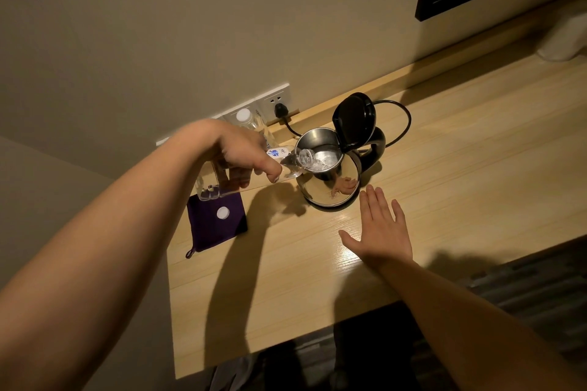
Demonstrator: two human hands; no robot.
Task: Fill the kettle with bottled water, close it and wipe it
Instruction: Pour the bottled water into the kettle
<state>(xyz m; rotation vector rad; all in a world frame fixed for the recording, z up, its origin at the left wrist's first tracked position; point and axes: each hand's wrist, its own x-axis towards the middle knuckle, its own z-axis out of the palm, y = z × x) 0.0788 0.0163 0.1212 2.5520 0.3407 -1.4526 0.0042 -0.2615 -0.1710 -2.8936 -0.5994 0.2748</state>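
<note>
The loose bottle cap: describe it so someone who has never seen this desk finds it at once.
On the wooden table, look left of the open steel kettle to the dark purple cloth at the table's edge. The bottle cap is the small white disc lying on it; the other white cap sits on a spare bottle standing by the wall.

Steel kettle (320, 192) upright w/ lid (354, 119) open; clear bottle (298, 163) tipped, neck over rim; purple cloth (208, 232) flat, L.
</note>
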